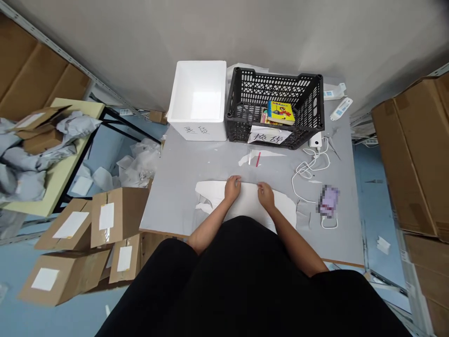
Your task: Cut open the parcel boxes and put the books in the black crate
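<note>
L hand (232, 188) & R hand (265, 195) both at far edge of wide flat white sheet (247, 206), plastic or paper unclear; fingers curled, grip vs. plain rest can't tell. Sheet's long axis L–R on grey tabletop (168, 206), just before torso, about centred between hands. Black lattice plastic crate (275, 89) well beyond.

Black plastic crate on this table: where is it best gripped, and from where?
Probably by the top rim of its near long wall, from the person's side: that edge is open to reach, while its left end sits beside the white foam box. Grip either side of the paper label.
</note>
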Demonstrator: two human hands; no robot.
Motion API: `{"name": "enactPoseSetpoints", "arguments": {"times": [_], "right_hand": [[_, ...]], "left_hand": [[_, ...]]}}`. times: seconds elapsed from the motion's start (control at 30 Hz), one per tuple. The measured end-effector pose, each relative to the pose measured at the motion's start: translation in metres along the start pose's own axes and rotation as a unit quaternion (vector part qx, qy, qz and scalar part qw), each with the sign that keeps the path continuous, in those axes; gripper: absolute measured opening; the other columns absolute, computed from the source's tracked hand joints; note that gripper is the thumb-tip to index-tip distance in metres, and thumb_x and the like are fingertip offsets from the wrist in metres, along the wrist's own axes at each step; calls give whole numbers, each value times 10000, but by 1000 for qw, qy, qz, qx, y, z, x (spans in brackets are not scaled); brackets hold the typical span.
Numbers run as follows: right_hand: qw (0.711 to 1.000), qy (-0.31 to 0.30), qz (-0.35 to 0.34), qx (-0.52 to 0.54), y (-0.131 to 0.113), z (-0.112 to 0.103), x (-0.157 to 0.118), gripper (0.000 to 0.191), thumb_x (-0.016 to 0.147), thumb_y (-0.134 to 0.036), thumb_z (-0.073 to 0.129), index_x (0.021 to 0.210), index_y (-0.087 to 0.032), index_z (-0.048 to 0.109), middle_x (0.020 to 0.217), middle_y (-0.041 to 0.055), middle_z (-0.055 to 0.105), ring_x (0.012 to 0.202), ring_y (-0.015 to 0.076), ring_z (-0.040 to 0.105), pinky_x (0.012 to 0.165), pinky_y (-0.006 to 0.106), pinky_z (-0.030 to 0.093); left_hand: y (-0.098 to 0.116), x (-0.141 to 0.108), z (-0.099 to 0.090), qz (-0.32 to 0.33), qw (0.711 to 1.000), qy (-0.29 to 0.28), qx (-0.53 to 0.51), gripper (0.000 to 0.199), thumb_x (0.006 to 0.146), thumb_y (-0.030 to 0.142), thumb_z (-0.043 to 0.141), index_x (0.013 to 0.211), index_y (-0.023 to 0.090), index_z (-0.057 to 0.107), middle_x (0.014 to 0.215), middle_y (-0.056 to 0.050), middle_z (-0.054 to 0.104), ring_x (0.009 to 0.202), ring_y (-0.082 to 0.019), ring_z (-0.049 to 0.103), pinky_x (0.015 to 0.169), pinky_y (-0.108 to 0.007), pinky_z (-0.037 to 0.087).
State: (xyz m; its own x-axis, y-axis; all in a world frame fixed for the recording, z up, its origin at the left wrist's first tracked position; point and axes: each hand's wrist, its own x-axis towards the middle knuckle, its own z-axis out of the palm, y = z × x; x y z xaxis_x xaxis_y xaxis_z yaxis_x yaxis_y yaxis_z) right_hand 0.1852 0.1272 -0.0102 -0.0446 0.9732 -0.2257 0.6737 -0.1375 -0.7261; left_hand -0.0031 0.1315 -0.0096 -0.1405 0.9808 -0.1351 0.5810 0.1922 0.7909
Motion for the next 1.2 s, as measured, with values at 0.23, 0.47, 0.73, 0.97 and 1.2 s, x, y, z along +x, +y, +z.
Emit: {"name": "enactPoseSetpoints", "arguments": {"times": [0.23,0.47,0.73,0.97,1.2], "right_hand": [[951,-96,206,208,37,51,-112,151,764,-363,540,811,-237,607,803,41,722,809,204,710,772,351,575],[955,-186,155,172,38,68,-121,215,705,-404,552,799,-220,614,772,57,724,757,204,712,721,336,576],[963,-219,71,139,-42,134,-131,205,716,-403,563,811,-230,623,790,59,728,794,218,712,714,336,577],[946,-303,7,117,-115,226,-180,257,720,-433,582,853,-219,634,820,64,734,807,215,708,749,341,576],[906,-417,-57,52,-183,311,-206,265,723,-452,601,841,-217,627,801,71,734,796,220,704,730,332,565]], "left_hand": [[-83,-121,-28,-142,989,35,-26,219,907,158,505,982,218,703,1039,-69,732,969,-217,679,923,-368,537],[-127,-229,-63,-254,944,191,-88,223,879,135,533,977,225,712,933,-41,749,887,-198,699,884,-345,554],[-190,-341,-140,-331,867,354,-117,213,877,151,534,986,215,705,992,-49,756,940,-185,713,941,-336,552],[-244,-416,-204,-352,822,428,-133,209,880,177,537,1011,204,697,1034,-63,757,983,-181,712,966,-329,539],[-280,-481,-221,-418,716,531,-178,231,880,175,525,1039,195,691,1012,-55,757,968,-163,710,945,-303,539]]}}
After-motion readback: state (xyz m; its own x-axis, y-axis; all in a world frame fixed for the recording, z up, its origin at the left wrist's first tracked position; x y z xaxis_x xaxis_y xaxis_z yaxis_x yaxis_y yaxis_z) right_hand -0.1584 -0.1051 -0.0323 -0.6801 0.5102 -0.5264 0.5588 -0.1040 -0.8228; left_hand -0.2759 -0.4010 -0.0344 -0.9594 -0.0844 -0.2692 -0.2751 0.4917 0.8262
